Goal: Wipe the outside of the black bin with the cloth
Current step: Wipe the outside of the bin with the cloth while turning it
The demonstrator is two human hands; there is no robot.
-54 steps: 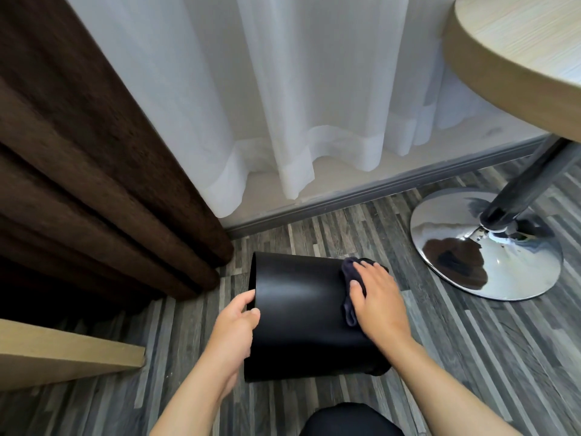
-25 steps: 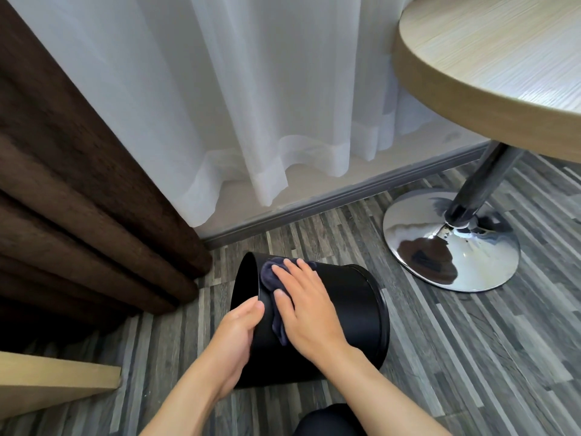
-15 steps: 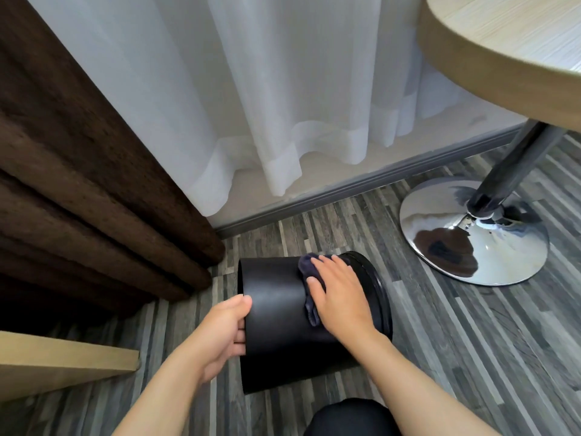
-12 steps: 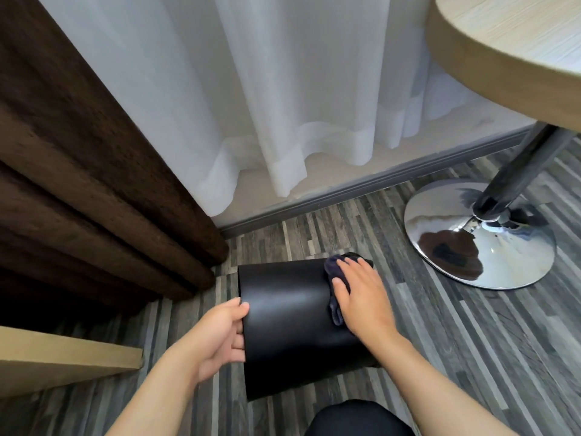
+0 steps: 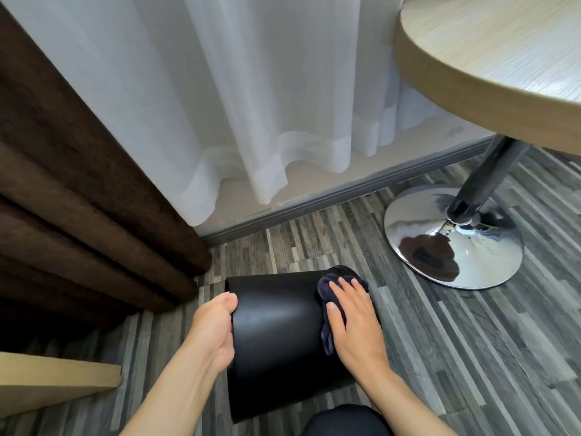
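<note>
The black bin (image 5: 276,335) lies tipped on its side on the grey plank floor, its smooth wall facing up at me. My left hand (image 5: 213,332) grips the bin's left edge, thumb on top. My right hand (image 5: 352,322) lies flat on the right part of the wall, pressing a dark blue cloth (image 5: 330,297) against it. Most of the cloth is hidden under the palm; a bunched end shows above the fingers and a strip hangs beside the thumb.
A round wooden table (image 5: 490,67) overhangs at the upper right, on a dark pole with a chrome disc base (image 5: 452,240). A white sheer curtain (image 5: 251,105) and brown drapes (image 5: 78,199) hang behind. A wooden board edge (image 5: 53,379) is at lower left. My dark knee (image 5: 345,423) is at the bottom.
My right hand has slid the cloth from the bin's left part to its right part. The bin has turned slightly under my left hand's grip.
</note>
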